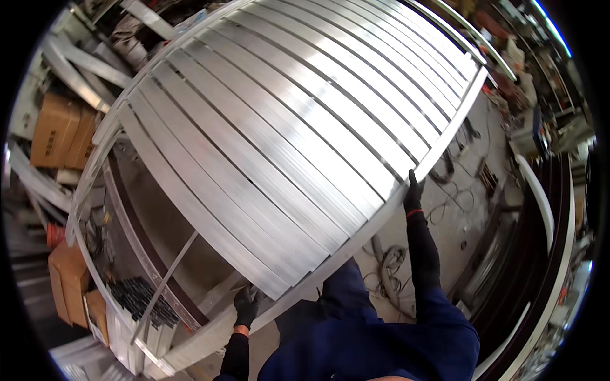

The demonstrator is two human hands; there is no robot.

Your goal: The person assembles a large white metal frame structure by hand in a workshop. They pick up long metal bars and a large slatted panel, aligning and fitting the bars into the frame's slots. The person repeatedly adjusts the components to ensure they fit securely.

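A large silver metal frame (444,147) stretches out before me, with long flat aluminium slats (254,146) lying side by side across it. At its right near edge, my right hand (413,193), in a black glove, is closed on the rail. Lower down, my left hand (246,307), also gloved in black, rests at the near rail beside the end corner of the nearest slat. Its fingers are curled, and what they hold is partly hidden. The nearest slats end unevenly along the near rail. Narrow gaps show between many of the slats.
Cardboard boxes (56,130) and metal profiles (79,66) stand at the left. A bundle of dark bars (141,300) lies under the frame's open left part. Cables (393,263) lie on the floor near my legs. Long dark brown profiles (540,254) are stacked at the right.
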